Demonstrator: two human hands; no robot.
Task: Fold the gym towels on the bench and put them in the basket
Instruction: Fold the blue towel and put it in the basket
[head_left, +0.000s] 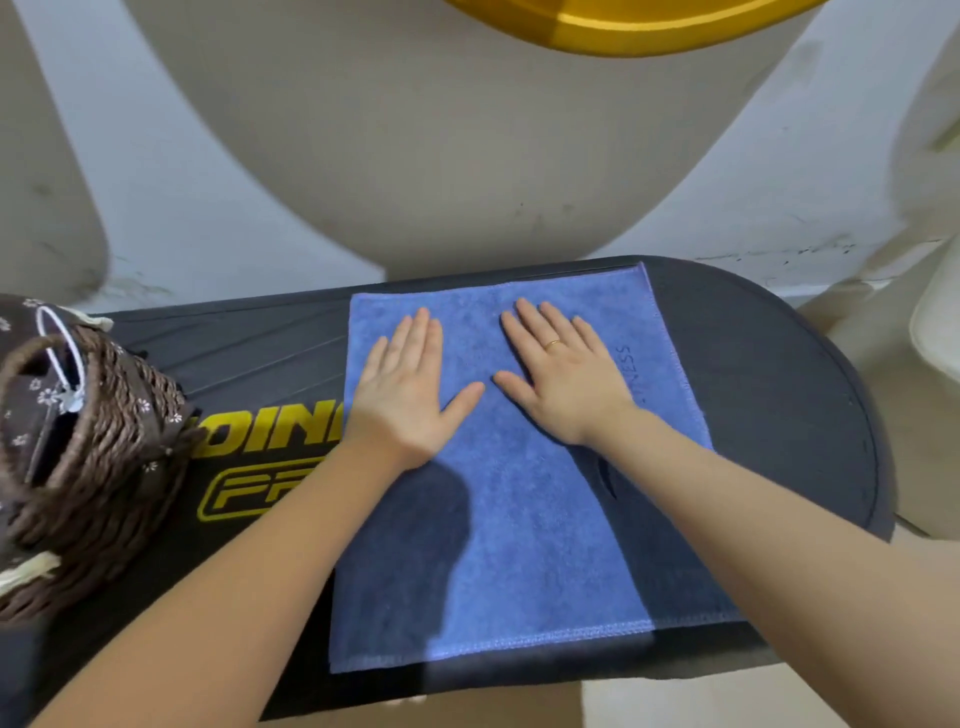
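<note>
Both hands flat on a blue towel spread on the black desk.

The desk (769, 364) is black and padded, with yellow lettering at its left side; behind it stands a pale, scuffed wall (467, 171). The blue towel (519, 545) lies flat in one square layer, stitched hem along its near edge. The left hand (402, 395) and right hand (563, 379) press on its far half, each grip released, fingers straight. A brown wicker basket (98, 457) stands at the desk's left end.
</note>
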